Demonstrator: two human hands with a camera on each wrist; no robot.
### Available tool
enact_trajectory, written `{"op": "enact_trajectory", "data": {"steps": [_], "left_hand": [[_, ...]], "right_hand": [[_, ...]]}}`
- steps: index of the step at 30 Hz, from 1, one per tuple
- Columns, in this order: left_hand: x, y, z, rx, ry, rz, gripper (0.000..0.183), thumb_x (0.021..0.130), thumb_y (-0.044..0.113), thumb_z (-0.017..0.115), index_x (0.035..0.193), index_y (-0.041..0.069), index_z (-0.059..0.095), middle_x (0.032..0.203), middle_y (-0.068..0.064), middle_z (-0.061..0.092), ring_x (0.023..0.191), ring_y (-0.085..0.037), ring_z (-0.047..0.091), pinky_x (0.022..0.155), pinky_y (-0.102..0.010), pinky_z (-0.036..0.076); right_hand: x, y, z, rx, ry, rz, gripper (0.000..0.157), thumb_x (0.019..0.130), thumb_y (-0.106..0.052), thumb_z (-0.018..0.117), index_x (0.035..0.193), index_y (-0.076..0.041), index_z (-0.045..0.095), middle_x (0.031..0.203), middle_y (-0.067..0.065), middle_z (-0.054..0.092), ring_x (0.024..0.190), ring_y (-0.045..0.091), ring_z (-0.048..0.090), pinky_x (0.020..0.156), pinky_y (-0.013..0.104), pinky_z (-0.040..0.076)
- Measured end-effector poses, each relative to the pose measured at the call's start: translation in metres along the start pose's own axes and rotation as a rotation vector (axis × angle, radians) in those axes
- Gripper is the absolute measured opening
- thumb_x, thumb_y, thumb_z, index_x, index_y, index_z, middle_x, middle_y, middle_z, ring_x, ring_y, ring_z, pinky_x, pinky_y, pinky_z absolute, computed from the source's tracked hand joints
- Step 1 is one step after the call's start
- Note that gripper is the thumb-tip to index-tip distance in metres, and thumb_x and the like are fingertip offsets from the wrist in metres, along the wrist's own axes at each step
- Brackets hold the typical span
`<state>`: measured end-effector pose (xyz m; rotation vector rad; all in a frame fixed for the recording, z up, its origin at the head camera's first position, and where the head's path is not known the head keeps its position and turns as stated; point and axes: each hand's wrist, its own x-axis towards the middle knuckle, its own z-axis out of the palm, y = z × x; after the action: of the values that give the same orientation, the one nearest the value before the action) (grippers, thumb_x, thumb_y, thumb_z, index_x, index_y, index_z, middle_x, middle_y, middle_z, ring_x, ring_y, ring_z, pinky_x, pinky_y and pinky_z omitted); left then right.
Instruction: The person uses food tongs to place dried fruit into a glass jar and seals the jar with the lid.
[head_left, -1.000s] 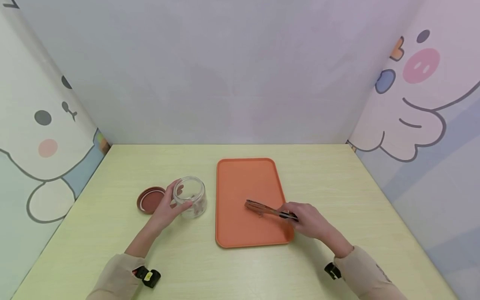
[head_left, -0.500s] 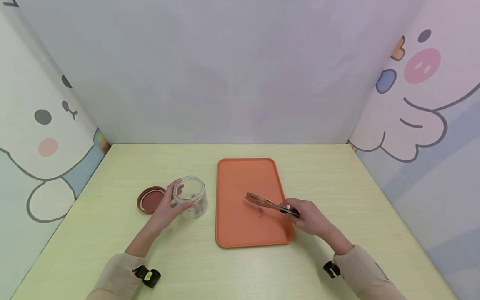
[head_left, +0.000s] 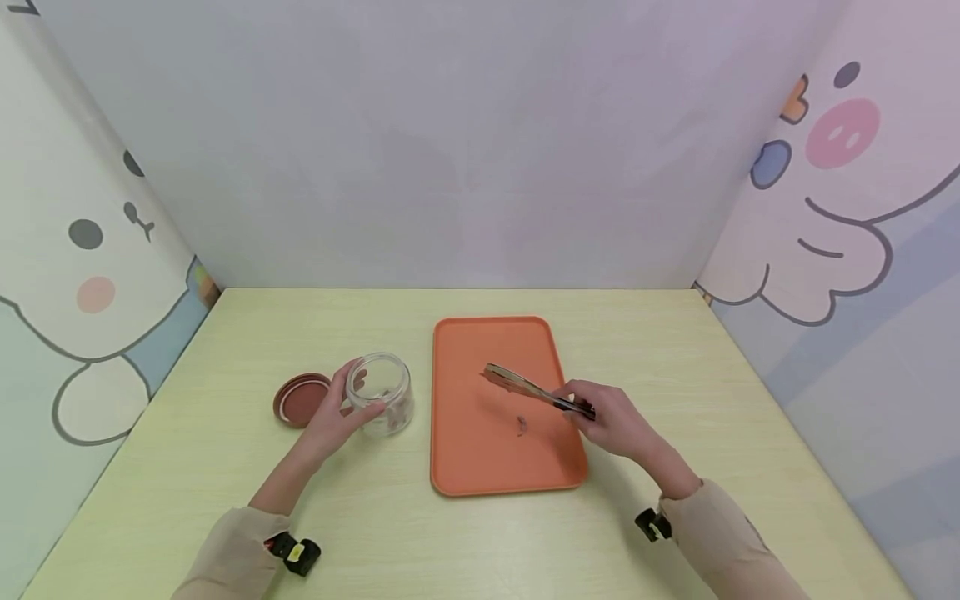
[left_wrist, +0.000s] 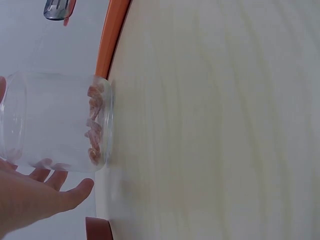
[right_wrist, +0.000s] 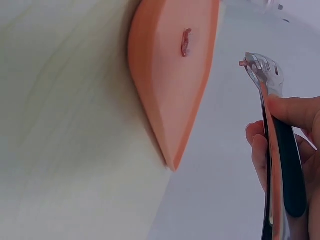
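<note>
My left hand (head_left: 333, 419) grips a clear glass jar (head_left: 393, 414) that stands lidless on the table, left of an orange tray (head_left: 465, 458). Several small reddish-brown twisted pieces (left_wrist: 94, 125) lie at the jar's bottom. In my right hand (head_left: 611, 417) is a pair of metal tongs (head_left: 517, 382) with dark grips, raised over the tray. Their tips pinch a small reddish piece (right_wrist: 243, 63), whose end pokes out in the right wrist view. One similar twisted piece (head_left: 522, 426) lies on the tray beneath the tongs.
A round brown-red lid (head_left: 303, 402) lies on the table (head_left: 360, 533) to the left of the jar, close to my left hand. Grey-white walls with cartoon prints (head_left: 843, 132) stand around the back and sides of the table.
The tongs have risen from the tray and shifted slightly away and to the left, carrying a small piece. Another piece shows on the tray below. My left hand and the jar stay put.
</note>
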<state>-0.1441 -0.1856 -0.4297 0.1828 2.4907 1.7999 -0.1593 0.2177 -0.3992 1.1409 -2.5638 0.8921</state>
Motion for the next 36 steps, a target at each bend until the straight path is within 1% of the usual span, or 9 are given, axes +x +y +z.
{"op": "enact_trajectory", "data": {"steps": [9, 16, 24, 31, 36], "left_hand": [[0.000, 0.000, 0.000, -0.003, -0.004, 0.001, 0.078, 0.082, 0.027, 0.064, 0.139, 0.015, 0.013, 0.139, -0.017, 0.024, 0.127, -0.030, 0.020, 0.096, -0.055, 0.021], [0.000, 0.000, 0.000, -0.005, -0.005, -0.001, 0.078, 0.082, 0.027, 0.064, 0.140, 0.014, 0.013, 0.139, -0.016, 0.024, 0.127, -0.031, 0.020, 0.095, -0.056, 0.021], [0.000, 0.001, 0.000, -0.002, -0.006, -0.005, 0.078, 0.082, 0.027, 0.064, 0.140, 0.015, 0.013, 0.139, -0.016, 0.024, 0.127, -0.031, 0.020, 0.095, -0.056, 0.021], [-0.001, 0.002, 0.000, -0.003, -0.005, 0.004, 0.076, 0.083, 0.024, 0.063, 0.139, 0.012, 0.013, 0.138, -0.019, 0.024, 0.126, -0.033, 0.020, 0.095, -0.057, 0.021], [-0.001, 0.001, -0.001, -0.002, -0.006, 0.002, 0.077, 0.082, 0.026, 0.063, 0.139, 0.012, 0.013, 0.138, -0.019, 0.024, 0.126, -0.033, 0.020, 0.095, -0.056, 0.021]], "right_hand": [[0.022, -0.011, -0.006, 0.003, 0.004, -0.036, 0.026, 0.077, -0.001, 0.064, 0.101, -0.011, 0.061, 0.062, -0.012, 0.043, 0.046, 0.003, 0.032, 0.041, 0.019, 0.029], [0.041, -0.024, -0.009, -0.002, 0.002, -0.095, 0.028, 0.077, 0.000, 0.065, 0.102, -0.011, 0.060, 0.064, -0.011, 0.044, 0.046, 0.003, 0.030, 0.041, 0.019, 0.027], [0.065, -0.038, -0.006, 0.023, -0.004, -0.153, 0.026, 0.078, -0.001, 0.064, 0.101, -0.011, 0.059, 0.064, -0.010, 0.044, 0.046, 0.004, 0.029, 0.042, 0.020, 0.026], [0.085, -0.050, -0.003, 0.034, -0.008, -0.207, 0.025, 0.079, -0.002, 0.063, 0.102, -0.012, 0.058, 0.070, -0.010, 0.049, 0.047, 0.005, 0.034, 0.042, 0.021, 0.029], [0.096, -0.057, 0.003, 0.062, -0.024, -0.206, 0.025, 0.079, -0.001, 0.062, 0.102, -0.012, 0.058, 0.072, -0.009, 0.051, 0.049, 0.005, 0.035, 0.043, 0.021, 0.031]]}}
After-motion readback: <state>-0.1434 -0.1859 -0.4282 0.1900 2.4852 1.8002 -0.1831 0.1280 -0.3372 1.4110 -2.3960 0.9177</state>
